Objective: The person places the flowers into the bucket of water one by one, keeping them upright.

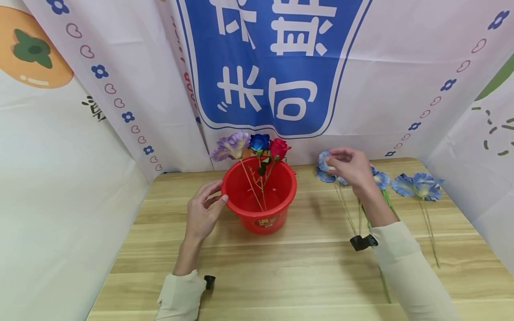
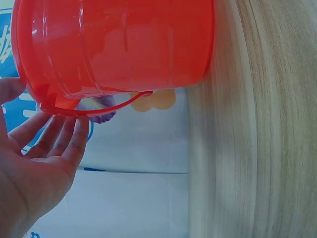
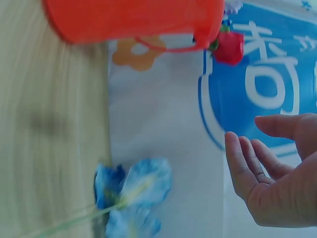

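Observation:
A red bucket (image 1: 263, 223) stands upright on the table. Inside it lean a purple flower (image 1: 232, 146), a blue rose (image 1: 259, 141) and a red rose (image 1: 279, 149), their stems reaching down. My left hand (image 1: 202, 214) touches the left of the bucket's rim; in the left wrist view its extended fingers meet the rim beside the red handle (image 2: 114, 106). My right hand (image 1: 353, 169) hovers over a light blue flower (image 1: 326, 169), thumb and fingertips apart and nothing between them. The right wrist view shows that blue flower (image 3: 143, 188) below the hand, apart from it.
More blue flowers (image 1: 380, 179) lie partly hidden behind my right forearm, and another blue flower (image 1: 419, 186) lies further right on the wooden table (image 1: 281, 276). A printed cloth (image 1: 361, 102) hangs behind the table's back edge, with white cloth on both sides.

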`<state>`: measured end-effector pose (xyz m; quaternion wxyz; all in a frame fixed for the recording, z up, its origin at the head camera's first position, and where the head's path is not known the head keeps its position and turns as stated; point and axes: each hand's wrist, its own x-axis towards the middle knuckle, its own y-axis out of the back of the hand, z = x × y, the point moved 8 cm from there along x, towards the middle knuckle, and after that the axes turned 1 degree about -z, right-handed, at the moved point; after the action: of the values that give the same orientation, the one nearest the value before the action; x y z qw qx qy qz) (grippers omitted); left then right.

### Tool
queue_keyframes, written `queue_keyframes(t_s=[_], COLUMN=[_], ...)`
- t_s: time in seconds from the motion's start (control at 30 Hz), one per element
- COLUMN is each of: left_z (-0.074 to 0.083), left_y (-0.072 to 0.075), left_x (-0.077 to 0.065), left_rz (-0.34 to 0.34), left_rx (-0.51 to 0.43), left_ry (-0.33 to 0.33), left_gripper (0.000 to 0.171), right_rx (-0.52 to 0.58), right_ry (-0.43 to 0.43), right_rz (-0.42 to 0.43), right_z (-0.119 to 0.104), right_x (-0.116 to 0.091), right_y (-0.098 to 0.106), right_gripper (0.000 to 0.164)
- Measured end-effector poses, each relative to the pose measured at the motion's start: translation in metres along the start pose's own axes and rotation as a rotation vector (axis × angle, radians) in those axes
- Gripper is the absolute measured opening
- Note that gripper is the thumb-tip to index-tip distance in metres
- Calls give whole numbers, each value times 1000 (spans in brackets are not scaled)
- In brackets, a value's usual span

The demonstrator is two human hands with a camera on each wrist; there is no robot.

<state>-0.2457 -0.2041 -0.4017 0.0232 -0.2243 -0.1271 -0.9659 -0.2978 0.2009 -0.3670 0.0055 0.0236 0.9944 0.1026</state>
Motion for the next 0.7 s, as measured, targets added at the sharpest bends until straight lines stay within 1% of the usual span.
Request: queue_keyframes(t_s=[0.2, 0.33, 0.4, 0.5, 0.6, 0.7], left_z=[1, 1, 1, 1, 1, 1], left_y=[0, 0, 0, 0, 0, 0], left_x=[0, 1, 1, 1, 0, 0], left_rz=[-3, 0, 1, 2, 1, 3], left_rx=[1, -2, 0, 2, 0, -6], left_ry=[-2, -5, -7, -6, 2, 11], left_gripper=[40, 40, 40, 40, 41, 41], right_rx=[41, 86, 109, 129, 111, 85], right_ry=[-58, -101, -109, -113, -134, -179], right_rz=[7, -2, -9, -27, -37, -44], right_z=[28, 45, 53, 63, 76, 92], right_x=[0, 0, -1, -2, -3, -2], right_y=[21, 29, 32, 35, 37, 38], right_gripper=[47, 41, 41, 51, 62, 64])
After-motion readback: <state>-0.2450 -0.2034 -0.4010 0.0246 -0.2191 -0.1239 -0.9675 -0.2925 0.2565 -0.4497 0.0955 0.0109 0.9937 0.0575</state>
